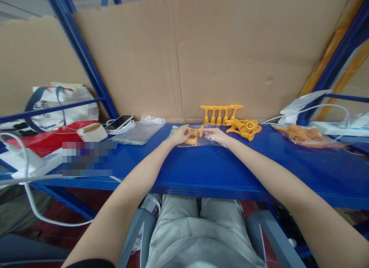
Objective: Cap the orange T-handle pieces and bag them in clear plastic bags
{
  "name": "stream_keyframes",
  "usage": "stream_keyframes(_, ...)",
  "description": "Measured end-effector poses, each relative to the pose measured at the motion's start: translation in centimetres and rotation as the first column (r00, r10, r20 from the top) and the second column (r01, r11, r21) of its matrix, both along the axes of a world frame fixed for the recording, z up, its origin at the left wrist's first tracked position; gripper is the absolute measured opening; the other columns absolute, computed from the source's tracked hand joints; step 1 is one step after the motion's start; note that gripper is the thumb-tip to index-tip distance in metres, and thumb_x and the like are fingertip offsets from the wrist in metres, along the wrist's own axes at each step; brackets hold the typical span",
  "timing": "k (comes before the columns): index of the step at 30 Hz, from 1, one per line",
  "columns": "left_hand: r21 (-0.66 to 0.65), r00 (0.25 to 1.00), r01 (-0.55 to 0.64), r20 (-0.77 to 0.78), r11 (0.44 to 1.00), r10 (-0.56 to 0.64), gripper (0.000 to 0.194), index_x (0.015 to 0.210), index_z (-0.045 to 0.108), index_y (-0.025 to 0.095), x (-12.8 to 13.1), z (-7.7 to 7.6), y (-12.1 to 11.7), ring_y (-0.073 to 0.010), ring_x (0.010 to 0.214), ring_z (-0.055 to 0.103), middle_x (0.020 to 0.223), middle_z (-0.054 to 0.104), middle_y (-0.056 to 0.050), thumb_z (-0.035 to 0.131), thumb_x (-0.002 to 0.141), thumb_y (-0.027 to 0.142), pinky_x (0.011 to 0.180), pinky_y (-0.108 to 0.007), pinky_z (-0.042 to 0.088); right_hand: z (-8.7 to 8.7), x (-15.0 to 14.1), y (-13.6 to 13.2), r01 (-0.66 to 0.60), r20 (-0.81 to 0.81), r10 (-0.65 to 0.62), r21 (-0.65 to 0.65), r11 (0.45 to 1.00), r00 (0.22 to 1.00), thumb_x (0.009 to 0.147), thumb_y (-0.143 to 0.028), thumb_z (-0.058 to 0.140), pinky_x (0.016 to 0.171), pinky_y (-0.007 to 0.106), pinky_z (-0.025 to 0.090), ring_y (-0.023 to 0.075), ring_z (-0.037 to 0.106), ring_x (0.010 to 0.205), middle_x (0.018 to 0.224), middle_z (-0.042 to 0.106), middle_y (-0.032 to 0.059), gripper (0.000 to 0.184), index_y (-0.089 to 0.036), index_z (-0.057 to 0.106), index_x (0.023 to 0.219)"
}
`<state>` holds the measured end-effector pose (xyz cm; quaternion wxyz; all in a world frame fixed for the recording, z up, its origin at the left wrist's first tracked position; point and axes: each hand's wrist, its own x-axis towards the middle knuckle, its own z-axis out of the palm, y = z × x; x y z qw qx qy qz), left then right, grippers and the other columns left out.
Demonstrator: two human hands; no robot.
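Observation:
My left hand [181, 135] and my right hand [215, 134] both rest on a small clear plastic bag [198, 142] lying on the blue shelf [201, 172]. The bag holds a few orange plastic pegs [193, 136]. My left fingers are curled on the bag's left edge. My right fingers pinch its right edge. Behind the hands a row of orange pegs [220, 113] stands upright against the cardboard wall. A loose heap of the same pegs [243, 128] lies just right of my right hand.
A stack of clear bags [138, 131], a phone [119, 122] with a white cable and a cream box [92, 132] lie at left. A white tote bag [62, 102] sits beyond. At right lies a filled bag of orange pegs [305, 135] and white packaging [302, 103].

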<state>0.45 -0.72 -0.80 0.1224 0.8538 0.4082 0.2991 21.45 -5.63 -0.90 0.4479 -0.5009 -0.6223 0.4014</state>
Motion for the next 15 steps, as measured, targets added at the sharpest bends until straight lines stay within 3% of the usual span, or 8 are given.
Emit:
stream_keyframes(4,-0.042,0.999,0.007,-0.054,0.999,-0.009,0.009,0.077,0.056,0.021,0.0,0.0,0.2,-0.0219,0.142,0.039,0.135,0.062,-0.011,0.05,0.083,0.02,0.121,-0.043,0.023,0.4,0.0,0.0,0.038,0.117,-0.046,0.066,0.997,0.992,0.077,-0.002,0.058,0.091,0.031,0.052,0.0161,0.07,0.091,0.102,0.076,0.0052,0.035,-0.015,0.075,0.104)
stream_keyframes(7,-0.083,0.996,-0.016,-0.094,0.996,0.008,0.009,0.078,0.056,0.021,0.0,0.0,0.4,-0.0224,0.148,0.029,0.147,0.052,-0.009,0.049,0.085,0.021,0.122,-0.045,0.015,1.5,0.6,-0.2,0.156,0.349,-0.212,0.181,0.971,0.913,0.08,-0.004,0.056,0.086,0.028,0.053,0.0167,0.07,0.086,0.099,0.076,0.0078,0.029,-0.012,0.076,0.101)
stream_keyframes(9,-0.109,0.992,-0.045,-0.119,0.993,0.032,0.009,0.079,0.055,0.021,0.0,0.0,0.5,-0.0234,0.15,0.022,0.154,0.043,-0.008,0.049,0.086,0.022,0.123,-0.046,0.014,2.6,1.5,-0.6,0.217,0.554,-0.347,0.287,0.933,0.757,0.083,-0.004,0.051,0.087,0.028,0.052,0.0197,0.07,0.093,0.101,0.075,0.0112,0.03,-0.01,0.075,0.1)
stream_keyframes(12,-0.134,0.988,-0.08,-0.144,0.988,0.06,0.011,0.08,0.055,0.021,-0.1,-0.1,0.8,-0.025,0.152,0.015,0.16,0.031,-0.008,0.05,0.088,0.025,0.122,-0.048,0.012,4.1,3.3,-1.4,0.274,0.738,-0.535,0.46,0.845,0.412,0.089,-0.008,0.046,0.091,0.033,0.05,0.0271,0.066,0.109,0.113,0.071,0.0192,0.033,-0.009,0.072,0.109)
stream_keyframes(15,-0.147,0.985,-0.102,-0.151,0.984,0.08,0.011,0.08,0.055,0.021,-0.3,-0.2,1.1,-0.026,0.152,0.012,0.161,0.027,-0.008,0.05,0.089,0.026,0.122,-0.05,0.011,4.9,5.0,-2.1,0.372,0.843,-0.505,0.414,0.831,0.188,0.089,-0.014,0.051,0.089,0.034,0.051,0.0288,0.066,0.111,0.113,0.071,0.0215,0.033,-0.009,0.069,0.117)
